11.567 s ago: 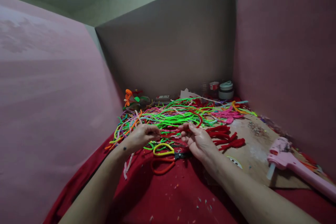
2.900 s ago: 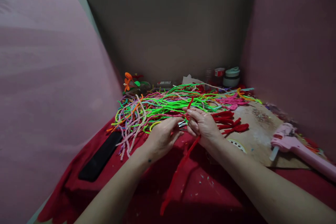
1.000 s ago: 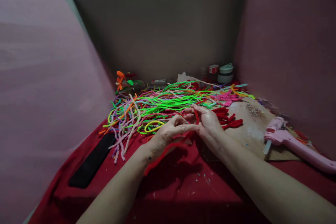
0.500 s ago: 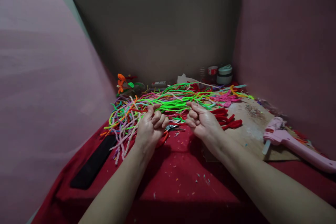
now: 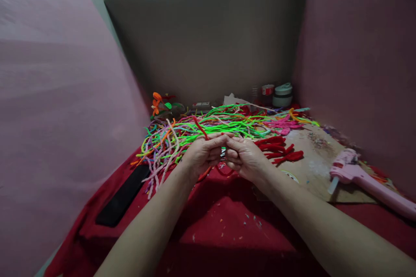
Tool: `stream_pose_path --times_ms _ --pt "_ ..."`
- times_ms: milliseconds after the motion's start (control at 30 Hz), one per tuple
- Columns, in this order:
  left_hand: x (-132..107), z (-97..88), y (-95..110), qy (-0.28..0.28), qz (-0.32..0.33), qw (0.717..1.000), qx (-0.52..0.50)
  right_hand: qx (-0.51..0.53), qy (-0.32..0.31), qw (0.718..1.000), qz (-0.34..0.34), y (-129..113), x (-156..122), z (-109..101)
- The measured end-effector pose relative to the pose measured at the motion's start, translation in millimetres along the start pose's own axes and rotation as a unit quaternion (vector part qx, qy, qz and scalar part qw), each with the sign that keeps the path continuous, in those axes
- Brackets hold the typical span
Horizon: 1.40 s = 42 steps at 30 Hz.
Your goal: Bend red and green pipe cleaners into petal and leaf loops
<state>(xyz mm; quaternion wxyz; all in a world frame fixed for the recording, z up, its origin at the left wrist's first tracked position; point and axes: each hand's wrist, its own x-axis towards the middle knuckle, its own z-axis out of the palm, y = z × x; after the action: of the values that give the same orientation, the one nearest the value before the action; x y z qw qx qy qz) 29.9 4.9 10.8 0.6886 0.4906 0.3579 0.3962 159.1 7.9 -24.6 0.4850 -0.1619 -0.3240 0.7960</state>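
My left hand [image 5: 203, 155] and my right hand [image 5: 245, 159] meet in front of me, fingertips touching, both pinched on a red pipe cleaner [image 5: 199, 127]. One end of it sticks up and to the left from my left fingers. Another part loops down below the hands over the red cloth [image 5: 208, 220]. A bit of metal, perhaps the scissors' blades [image 5: 222, 152], shows between the hands. Right behind lies a heap of pipe cleaners [image 5: 208, 127] in green, pink, orange and purple.
Bent red pieces [image 5: 281, 149] lie on a brown board [image 5: 316, 171] to the right, with a pink glue gun [image 5: 364, 179] at its edge. A black flat bar [image 5: 121, 194] lies left. Jars [image 5: 281, 94] and small orange flowers [image 5: 160, 101] stand by the back wall. Pink walls close in on both sides.
Half a second ago my hands were apart as fists and the scissors lay open to view between them. Now the hands have come together, pinching the red pipe cleaner.
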Motion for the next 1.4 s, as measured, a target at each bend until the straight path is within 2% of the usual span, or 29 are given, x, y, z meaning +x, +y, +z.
stream_pose_path --times_ms 100,200,267,467,633,767,900,1000,1067,1133,1200,1267,1333,1400 --pt "10.8 -1.8 2.2 0.054 0.063 0.995 -0.058 0.004 -0.020 0.999 -0.034 -0.8 1.6 -1.4" --pt "21.8 -3.7 1.7 0.123 0.163 0.970 -0.133 -0.029 -0.006 0.997 -0.072 0.1 3.1 -1.8" --pt "25.8 -2.9 -1.1 0.148 0.196 0.955 -0.168 -0.057 0.000 0.994 -0.090 2.0 4.2 -2.1" --pt "21.9 5.9 -15.0 0.115 0.148 0.970 -0.153 -0.087 0.063 0.989 -0.106 5.7 6.3 -4.3" --pt "20.7 5.3 -21.3 0.166 0.213 0.958 -0.091 -0.089 0.083 0.987 -0.106 8.5 6.3 -5.7" --pt "22.9 0.9 -21.0 0.198 0.265 0.939 -0.098 -0.106 0.068 0.987 -0.103 11.9 5.0 -3.9" --pt "23.4 -2.2 -20.3 0.185 0.282 0.931 -0.142 -0.091 0.111 0.988 -0.055 16.3 5.9 -4.6" --pt "23.5 -2.6 -20.5 0.158 0.276 0.934 -0.164 -0.093 0.144 0.983 -0.058 20.5 8.5 -8.1" --pt "23.4 -2.3 -19.6 0.142 0.275 0.935 -0.172 -0.151 0.134 0.976 -0.076 22.7 8.4 -8.7" --pt "22.6 -1.7 -17.3 0.138 0.272 0.935 -0.183 -0.251 0.103 0.957 -0.102 23.9 6.2 -6.2" --pt "21.2 -1.2 -14.3 0.153 0.264 0.932 -0.194 -0.345 0.076 0.928 -0.116 24.2 2.6 -1.7" --pt "19.2 -0.6 -11.4 0.174 0.249 0.931 -0.201 -0.388 0.058 0.913 -0.108 24.3 -0.8 2.4" --pt "17.2 -0.1 -9.5 0.183 0.232 0.934 -0.202 -0.381 0.039 0.920 -0.084 24.3 -3.2 4.3" --pt "15.4 0.1 -8.6 0.175 0.216 0.940 -0.199 -0.339 0.019 0.940 -0.042 23.9 -4.5 4.0"
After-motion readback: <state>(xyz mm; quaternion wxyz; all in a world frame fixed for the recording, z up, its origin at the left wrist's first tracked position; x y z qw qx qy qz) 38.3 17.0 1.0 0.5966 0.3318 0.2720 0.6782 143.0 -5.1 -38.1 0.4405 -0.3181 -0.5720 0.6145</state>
